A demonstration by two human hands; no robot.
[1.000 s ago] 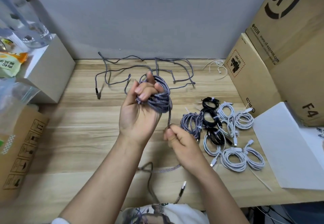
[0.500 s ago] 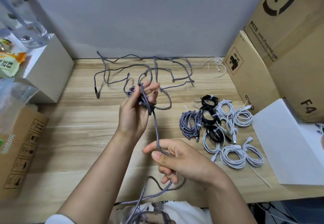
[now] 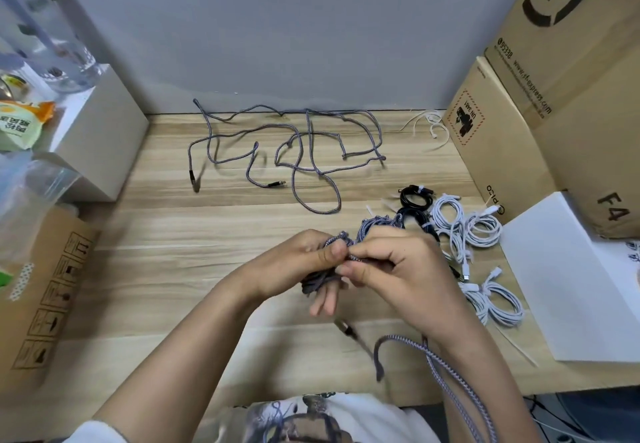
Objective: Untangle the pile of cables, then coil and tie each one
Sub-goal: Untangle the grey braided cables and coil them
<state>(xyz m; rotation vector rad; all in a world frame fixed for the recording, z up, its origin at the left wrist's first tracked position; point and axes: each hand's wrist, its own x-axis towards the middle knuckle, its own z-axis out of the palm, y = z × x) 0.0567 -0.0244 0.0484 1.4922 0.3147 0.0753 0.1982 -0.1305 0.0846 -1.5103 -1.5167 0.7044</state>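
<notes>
Both hands — left hand (image 3: 294,262), right hand (image 3: 398,269) — pinch the grey cable (image 3: 320,281), half-coiled; tied bundles (image 3: 481,231) done, loose cable (image 3: 294,151) waits.

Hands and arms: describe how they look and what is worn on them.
Both hands, left and right, are bare: no gloves, rings or watch show. Both forearms are uncovered. A white sleeve edge shows at the left upper arm, beside a white printed shirt.
</notes>
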